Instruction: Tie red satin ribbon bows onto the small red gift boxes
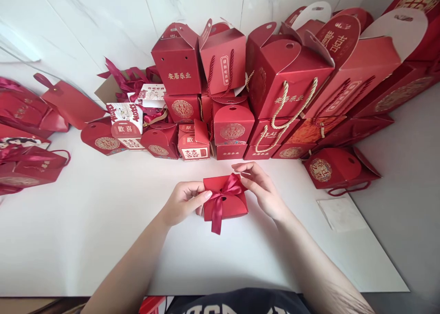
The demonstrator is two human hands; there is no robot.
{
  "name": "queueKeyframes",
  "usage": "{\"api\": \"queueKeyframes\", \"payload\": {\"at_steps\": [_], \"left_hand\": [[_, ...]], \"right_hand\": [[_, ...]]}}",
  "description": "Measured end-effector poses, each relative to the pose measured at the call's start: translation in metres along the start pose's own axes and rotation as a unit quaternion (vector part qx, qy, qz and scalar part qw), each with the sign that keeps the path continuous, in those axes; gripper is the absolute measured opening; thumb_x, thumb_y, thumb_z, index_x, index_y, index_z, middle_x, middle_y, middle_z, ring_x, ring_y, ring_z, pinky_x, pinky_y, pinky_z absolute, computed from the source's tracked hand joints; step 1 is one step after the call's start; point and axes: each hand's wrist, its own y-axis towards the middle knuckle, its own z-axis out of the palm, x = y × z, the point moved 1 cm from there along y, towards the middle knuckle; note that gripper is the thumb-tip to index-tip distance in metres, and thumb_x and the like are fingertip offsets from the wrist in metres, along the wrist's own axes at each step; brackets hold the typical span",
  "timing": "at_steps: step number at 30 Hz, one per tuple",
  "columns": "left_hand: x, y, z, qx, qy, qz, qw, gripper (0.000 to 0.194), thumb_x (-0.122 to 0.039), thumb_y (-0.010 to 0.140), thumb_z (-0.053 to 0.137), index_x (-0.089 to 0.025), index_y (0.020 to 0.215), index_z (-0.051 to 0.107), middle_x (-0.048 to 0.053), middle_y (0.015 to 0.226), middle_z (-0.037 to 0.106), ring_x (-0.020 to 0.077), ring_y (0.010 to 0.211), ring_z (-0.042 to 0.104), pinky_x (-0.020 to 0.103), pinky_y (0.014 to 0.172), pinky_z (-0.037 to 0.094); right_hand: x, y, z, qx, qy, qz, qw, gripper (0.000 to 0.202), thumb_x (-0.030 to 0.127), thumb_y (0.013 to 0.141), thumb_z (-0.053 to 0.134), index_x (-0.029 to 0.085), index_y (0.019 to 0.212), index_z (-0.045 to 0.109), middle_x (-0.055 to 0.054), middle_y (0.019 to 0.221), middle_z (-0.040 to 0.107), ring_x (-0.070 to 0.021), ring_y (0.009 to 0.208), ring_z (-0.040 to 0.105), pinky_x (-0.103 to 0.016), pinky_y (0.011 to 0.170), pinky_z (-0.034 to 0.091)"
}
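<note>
A small red gift box (235, 207) lies on the white table in front of me, with a dark red satin ribbon (217, 215) tied in a bow across its top. One ribbon tail hangs over the box's near edge. My left hand (185, 201) is closed at the box's left side, its thumb on the ribbon and its other fingers partly hidden behind the thumb. At the upper right corner, my right hand (263, 190) has its fingers apart, the thumb near the ribbon's right loop.
Stacked red boxes (182, 71) line the marble wall behind. Red bags (30, 165) stand at the left of the white table (103, 231). A carton of ribbons (106, 90) sits at the back left. At the right are a red box (330, 167) and a white packet (342, 214).
</note>
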Motion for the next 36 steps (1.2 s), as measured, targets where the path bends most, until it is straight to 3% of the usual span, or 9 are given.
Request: {"api": "queueKeyframes", "payload": {"at_steps": [3, 5, 9, 14, 21, 36], "left_hand": [[0.001, 0.0, 0.0, -0.004, -0.004, 0.0, 1.0, 0.036, -0.032, 0.09, 0.058, -0.015, 0.059, 0.049, -0.004, 0.048, 0.054, 0.0074, 0.045, 0.052, 0.019, 0.048, 0.04], [0.001, 0.0, -0.001, -0.01, -0.005, 0.001, 1.0, 0.037, -0.033, 0.09, 0.058, -0.015, 0.059, 0.049, -0.004, 0.048, 0.054, 0.0075, 0.045, 0.052, 0.019, 0.048, 0.04], [0.001, 0.0, 0.0, -0.017, -0.008, 0.002, 1.0, 0.038, -0.036, 0.09, 0.058, -0.015, 0.059, 0.051, -0.002, 0.049, 0.056, 0.0089, 0.047, 0.053, 0.021, 0.05, 0.042], [0.002, 0.002, 0.0, -0.016, -0.022, -0.008, 1.0, 0.037, -0.039, 0.089, 0.059, -0.015, 0.061, 0.052, -0.001, 0.051, 0.059, 0.01, 0.049, 0.054, 0.022, 0.053, 0.044], [0.004, 0.004, -0.002, 0.001, -0.052, -0.041, 0.998, 0.038, -0.038, 0.089, 0.06, -0.014, 0.06, 0.053, -0.001, 0.051, 0.061, 0.01, 0.048, 0.055, 0.022, 0.055, 0.043], [0.017, 0.009, -0.014, 0.061, -0.13, -0.079, 0.986, 0.034, -0.041, 0.083, 0.066, -0.013, 0.064, 0.059, 0.001, 0.056, 0.062, 0.0115, 0.047, 0.058, 0.024, 0.053, 0.044]], "right_hand": [[0.003, -0.006, -0.004, -0.033, -0.093, -0.082, 0.992, 0.009, 0.029, 0.093, 0.052, 0.023, 0.094, 0.059, -0.008, 0.125, 0.057, -0.0251, 0.114, 0.056, -0.038, 0.084, 0.049], [0.007, -0.01, -0.006, -0.044, -0.186, -0.159, 0.969, 0.013, 0.026, 0.093, 0.052, 0.024, 0.09, 0.065, -0.008, 0.125, 0.059, -0.0263, 0.12, 0.052, -0.043, 0.095, 0.045], [0.007, -0.013, -0.006, 0.005, -0.328, -0.239, 0.914, 0.022, 0.027, 0.093, 0.053, 0.027, 0.111, 0.066, -0.007, 0.137, 0.055, -0.0281, 0.127, 0.048, -0.053, 0.112, 0.029], [0.005, -0.011, -0.007, 0.083, -0.397, -0.203, 0.891, 0.04, 0.038, 0.095, 0.049, 0.023, 0.132, 0.052, -0.009, 0.152, 0.038, -0.0293, 0.138, 0.035, -0.055, 0.116, 0.019], [0.005, -0.012, -0.009, 0.104, -0.402, -0.161, 0.895, 0.043, 0.038, 0.098, 0.044, 0.025, 0.138, 0.046, -0.007, 0.156, 0.03, -0.0249, 0.141, 0.034, -0.053, 0.118, 0.016], [-0.003, -0.012, -0.009, 0.076, -0.361, -0.159, 0.916, 0.04, 0.035, 0.095, 0.05, 0.028, 0.135, 0.051, -0.009, 0.146, 0.048, -0.0252, 0.134, 0.046, -0.056, 0.115, 0.024]]}}
